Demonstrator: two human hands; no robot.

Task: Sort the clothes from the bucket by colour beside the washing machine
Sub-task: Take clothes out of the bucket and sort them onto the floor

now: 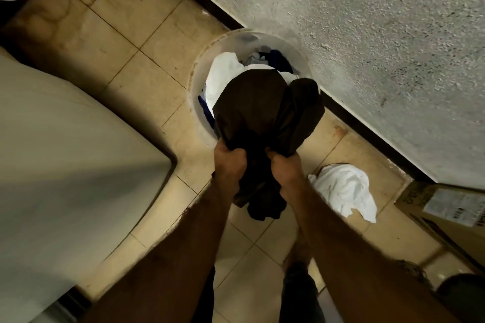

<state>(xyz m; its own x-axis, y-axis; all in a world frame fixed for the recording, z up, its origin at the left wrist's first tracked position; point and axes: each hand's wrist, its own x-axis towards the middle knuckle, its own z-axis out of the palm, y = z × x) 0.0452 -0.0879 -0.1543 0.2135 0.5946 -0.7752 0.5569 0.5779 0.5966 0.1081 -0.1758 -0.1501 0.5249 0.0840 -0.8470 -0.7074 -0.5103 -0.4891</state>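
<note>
Step in hand: removal of one dark item from the bucket for assignment to a colour pile. Well to the left of both hands stands the washing machine, its pale top filling the left side of the view. The left hand is clenched on a bunched edge of the dark brown garment, fingers curled into the cloth. The garment hangs from the two hands: its larger part drapes forward of them over the mouth of the bucket, and a shorter dark fold hangs below the wrists toward the floor. The bucket stands directly ahead of the hands, at the base of the wall, and holds white cloth and at least one dark blue piece behind the lifted garment; whether the garment is fully clear of that load cannot be told. The right hand is clenched on the same garment, close beside the left hand. To the right of the right hand, on the floor, lies a crumpled white garment, judged to be the start of a light pile. Farther right stands a cardboard box. Next move, as judged: carry the dark brown garment clear of the bucket and set it on the floor apart from the white garment, so that a separate dark pile begins. The floor between the left hand and the washing machine appears suitable.
</note>
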